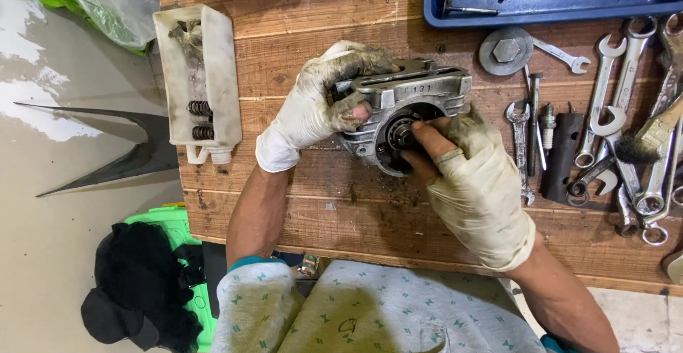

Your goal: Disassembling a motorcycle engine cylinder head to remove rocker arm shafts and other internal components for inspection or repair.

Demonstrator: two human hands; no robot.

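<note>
Over on the far left there was a grubby white plastic tray with a couple of dark coil springs sitting in it, right at the edge of the wooden bench. Next came the left hand in a dirty, torn glove, wrapped around the left end of the cast metal engine part and holding it tilted up off the bench, thumb pressed on the face. The right hand, gloved too, had its fingertips pinched into the round opening on the part's front, on the small bits inside. Further right lay a heap of open-end and ring spanners, a paintbrush, and a blue tray up top.
</note>
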